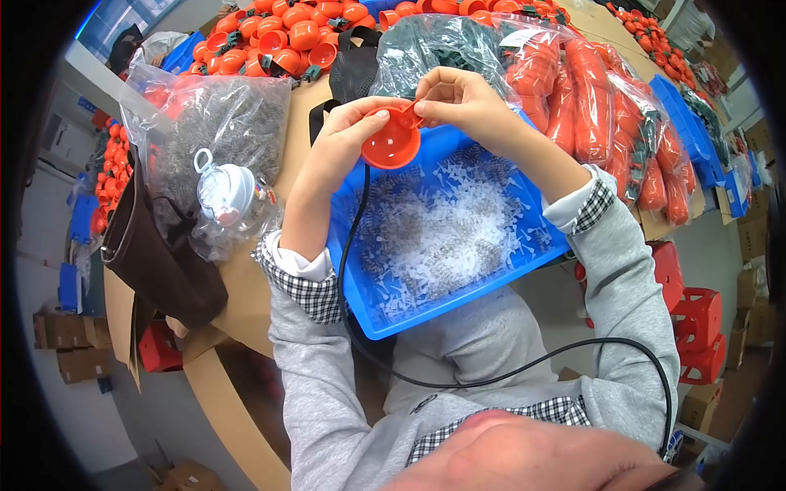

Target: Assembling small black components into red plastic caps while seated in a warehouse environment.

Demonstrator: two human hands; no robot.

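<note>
An orange plastic cup [391, 149], round and shallow, is tilted with its hollow side toward me. My left hand [347, 137] grips its left side, thumb on the rim. At the cup's upper right, my right hand [460, 100] pinches a thin orange piece [413, 114] between thumb and fingertips. Whether that piece is joined to the cup is unclear. Below both hands, a blue tray [446, 321] rests partly over my lap. Many small white plastic parts [458, 237] and grey metal springs [389, 217] lie mixed in it.
Orange cups [299, 37] are heaped at the far left. Clear bags hold dark green parts [438, 49], stacked orange cups [589, 98] and grey springs [237, 114]. A white lidded bottle [225, 195] and dark brown bag [160, 254] sit left. A black cable [491, 383] crosses my lap.
</note>
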